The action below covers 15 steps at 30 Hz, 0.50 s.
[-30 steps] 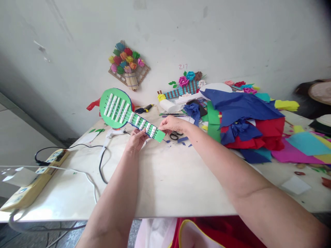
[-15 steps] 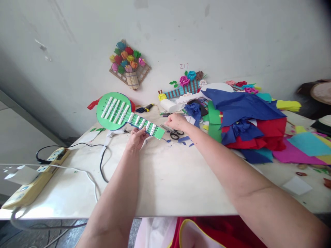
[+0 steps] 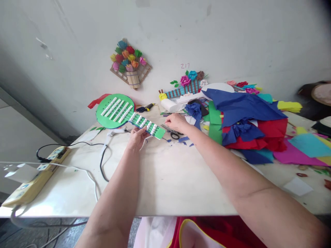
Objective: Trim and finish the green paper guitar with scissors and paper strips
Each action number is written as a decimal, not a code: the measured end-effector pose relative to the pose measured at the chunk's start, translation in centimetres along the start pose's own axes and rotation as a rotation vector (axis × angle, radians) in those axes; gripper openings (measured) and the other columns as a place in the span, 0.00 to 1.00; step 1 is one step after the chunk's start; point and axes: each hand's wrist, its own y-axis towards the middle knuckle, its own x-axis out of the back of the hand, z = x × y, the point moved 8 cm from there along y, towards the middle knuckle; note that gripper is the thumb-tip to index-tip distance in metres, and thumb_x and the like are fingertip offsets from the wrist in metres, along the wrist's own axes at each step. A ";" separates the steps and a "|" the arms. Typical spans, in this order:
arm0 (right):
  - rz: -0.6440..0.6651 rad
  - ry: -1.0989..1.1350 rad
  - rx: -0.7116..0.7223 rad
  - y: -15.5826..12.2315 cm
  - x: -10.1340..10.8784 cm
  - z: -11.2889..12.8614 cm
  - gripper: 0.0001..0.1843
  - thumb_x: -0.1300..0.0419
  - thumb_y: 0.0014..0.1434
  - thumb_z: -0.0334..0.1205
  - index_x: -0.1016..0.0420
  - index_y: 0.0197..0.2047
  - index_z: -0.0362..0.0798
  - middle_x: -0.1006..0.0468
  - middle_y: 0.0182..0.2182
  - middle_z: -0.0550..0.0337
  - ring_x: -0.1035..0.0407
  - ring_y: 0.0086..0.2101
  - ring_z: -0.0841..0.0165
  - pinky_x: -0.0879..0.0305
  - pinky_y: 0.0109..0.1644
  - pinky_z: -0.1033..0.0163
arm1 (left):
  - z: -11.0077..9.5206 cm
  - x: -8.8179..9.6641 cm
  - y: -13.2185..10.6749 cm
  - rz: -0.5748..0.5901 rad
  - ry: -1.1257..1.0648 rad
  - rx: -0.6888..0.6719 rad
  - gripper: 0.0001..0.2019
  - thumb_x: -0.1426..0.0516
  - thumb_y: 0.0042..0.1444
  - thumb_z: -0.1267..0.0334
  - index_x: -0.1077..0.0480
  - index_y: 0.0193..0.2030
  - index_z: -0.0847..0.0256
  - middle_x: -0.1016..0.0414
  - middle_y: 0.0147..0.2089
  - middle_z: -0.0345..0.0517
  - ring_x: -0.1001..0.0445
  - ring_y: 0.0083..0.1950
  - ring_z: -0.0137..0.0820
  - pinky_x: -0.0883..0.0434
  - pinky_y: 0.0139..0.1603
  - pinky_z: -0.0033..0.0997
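Left hand [image 3: 138,138] grips green toy guitar [image 3: 126,115] by neck, toward worktop's [image 3: 170,186] far left corner; right hand [image 3: 176,122] apart, hold unclear. Likely light, stiffish, fragile; grasp neck, avoid strings.

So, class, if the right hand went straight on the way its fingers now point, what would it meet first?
Probably the green guitar-shaped craft, near its neck end, held in the left hand. The right hand points leftward toward it, though depth is unclear; it might brush the nearby scissors first.
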 end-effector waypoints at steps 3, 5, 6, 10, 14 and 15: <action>0.018 0.027 0.060 0.0 -0.3 0.9 0.13 0.47 0.52 0.41 0.22 0.36 0.52 0.21 0.36 0.60 0.30 0.38 0.67 0.40 0.37 0.67 | 0.1 -0.2 0.0 0.015 0.008 -0.002 0.13 0.37 0.39 0.69 0.32 0.34 0.65 0.25 0.31 0.44 0.26 0.29 0.31 0.27 0.37 0.37; 0.033 0.028 0.098 0.0 -0.6 1.6 0.13 0.47 0.52 0.41 0.22 0.37 0.53 0.21 0.37 0.60 0.30 0.38 0.68 0.40 0.37 0.67 | 0.1 -0.3 0.1 0.028 0.019 -0.001 0.13 0.37 0.39 0.68 0.32 0.34 0.65 0.25 0.31 0.44 0.25 0.30 0.32 0.27 0.37 0.38; 0.041 0.023 0.109 -0.1 -0.7 1.9 0.14 0.47 0.53 0.41 0.22 0.38 0.53 0.21 0.37 0.60 0.30 0.38 0.68 0.40 0.37 0.68 | 0.2 -0.4 0.1 0.033 0.024 -0.001 0.13 0.37 0.39 0.68 0.32 0.34 0.65 0.25 0.31 0.44 0.25 0.30 0.32 0.27 0.37 0.38; 0.060 -0.008 0.125 -0.1 -1.2 2.5 0.14 0.47 0.53 0.41 0.22 0.38 0.54 0.21 0.37 0.60 0.29 0.38 0.67 0.40 0.37 0.67 | 0.2 -0.5 0.1 0.036 0.033 -0.001 0.13 0.37 0.39 0.68 0.32 0.33 0.65 0.25 0.30 0.44 0.25 0.29 0.32 0.27 0.36 0.38; 0.051 -0.032 0.133 -0.1 -1.3 2.6 0.13 0.47 0.52 0.40 0.22 0.36 0.53 0.21 0.36 0.59 0.29 0.38 0.67 0.40 0.35 0.67 | 0.2 -0.6 0.0 0.027 0.036 0.006 0.13 0.36 0.38 0.67 0.32 0.33 0.65 0.26 0.30 0.43 0.25 0.29 0.32 0.27 0.36 0.37; 0.048 -0.038 0.136 -0.1 -1.2 2.6 0.13 0.48 0.52 0.40 0.22 0.36 0.53 0.21 0.36 0.59 0.29 0.38 0.66 0.40 0.35 0.67 | 0.1 -0.7 -0.1 0.025 0.039 0.006 0.14 0.36 0.37 0.67 0.32 0.33 0.65 0.26 0.30 0.43 0.25 0.29 0.32 0.27 0.36 0.37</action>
